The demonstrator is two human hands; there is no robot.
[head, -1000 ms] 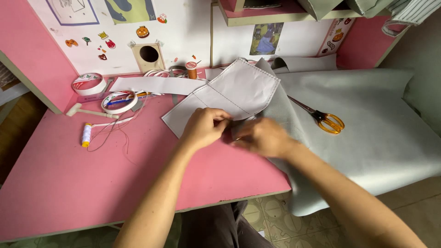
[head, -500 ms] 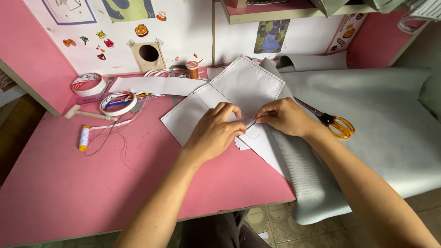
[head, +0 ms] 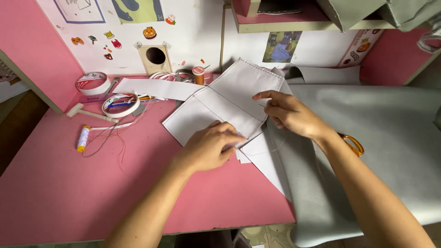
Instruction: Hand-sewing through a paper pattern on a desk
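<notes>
Fabric panel [head: 225, 103]: white, stitched edges, flat on pink table [head: 59, 193], partly over grey cloth [head: 367, 133].
L hand [head: 212, 147]: palm down, pressing panel's near edge, fingers together.
R hand [head: 289, 114]: on panel's right side, grip pinched on sth thin, can't tell what.
Scissors [head: 353, 143]: orange handles, behind R wrist.
Thread spool [head: 82, 138]: left, well apart.

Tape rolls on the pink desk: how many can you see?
2. One tape roll stands at the back left by the wall; the other tape roll lies just in front of it, with pens through it. More could be hidden under the grey fabric.
</notes>
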